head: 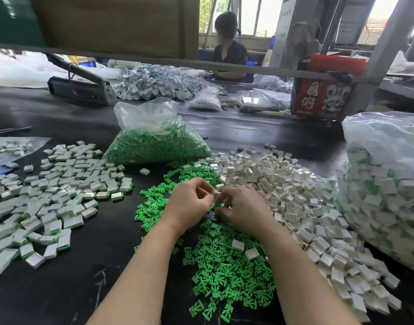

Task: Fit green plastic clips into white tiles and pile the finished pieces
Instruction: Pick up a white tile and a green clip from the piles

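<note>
My left hand [192, 200] and right hand [242, 207] pinch one small white plastic tile [215, 193] between curled fingertips; the finished-piece pile [56, 195] lies leftward, nearer my left.

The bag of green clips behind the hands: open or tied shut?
Open. The bag of green clips has its clear neck standing loose and untied, mouth gaping upward.

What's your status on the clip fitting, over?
Left hand and right hand both pinching one small white plastic tile. Loose green plastic clips beneath. Nothing blocking.
</note>
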The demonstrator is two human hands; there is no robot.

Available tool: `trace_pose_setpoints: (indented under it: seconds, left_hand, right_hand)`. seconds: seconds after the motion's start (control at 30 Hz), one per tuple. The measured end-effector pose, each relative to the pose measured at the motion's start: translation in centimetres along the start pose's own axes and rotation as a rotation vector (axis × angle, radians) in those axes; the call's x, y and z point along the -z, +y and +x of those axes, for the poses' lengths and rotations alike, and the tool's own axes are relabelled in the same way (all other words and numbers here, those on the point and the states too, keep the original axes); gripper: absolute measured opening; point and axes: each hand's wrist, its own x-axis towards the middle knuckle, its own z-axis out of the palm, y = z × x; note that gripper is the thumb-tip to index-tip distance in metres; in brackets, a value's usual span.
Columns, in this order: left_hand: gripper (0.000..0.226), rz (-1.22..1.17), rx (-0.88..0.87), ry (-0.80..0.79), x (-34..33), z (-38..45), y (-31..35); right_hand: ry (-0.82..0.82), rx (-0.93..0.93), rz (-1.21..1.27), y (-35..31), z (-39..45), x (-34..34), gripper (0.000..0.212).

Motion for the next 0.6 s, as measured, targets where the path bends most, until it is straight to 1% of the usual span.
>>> trace_pose_setpoints:
  seconds: [0.1,0.2,0.37,0.43,0.5,0.6]
  left_hand:
    - [0.013,-0.007,0.011,0.029,0.0,0.1,-0.1]
    - [0.009,-0.073,0.022,0.049,-0.1,0.2,-0.1]
    - [0.002,-0.352,0.051,-0.022,-0.1,0.2,0.1]
    - [0.004,-0.463,0.050,-0.040,-0.1,0.1,0.3]
    - [0.004,-0.549,0.035,-0.038,0.0,0.1,0.5]
    - [0.019,-0.678,0.024,-0.053,0.3,0.0,0.8]
  right_hand:
    - [0.018,0.009,0.010,0.2,0.0,-0.2,0.018]
    - [0.033,0.012,0.025,0.3,0.0,-0.5,0.019]
    - [0.080,-0.016,0.156,0.3,0.1,-0.3,0.011]
    - [0.120,-0.026,0.343,0.3,0.0,0.0,0.011]
    - [0.180,-0.038,0.631,0.2,-0.1,0.5,0.012]
    - [0.239,-0.059,1.047,0.3,-0.4,1.4,0.010]
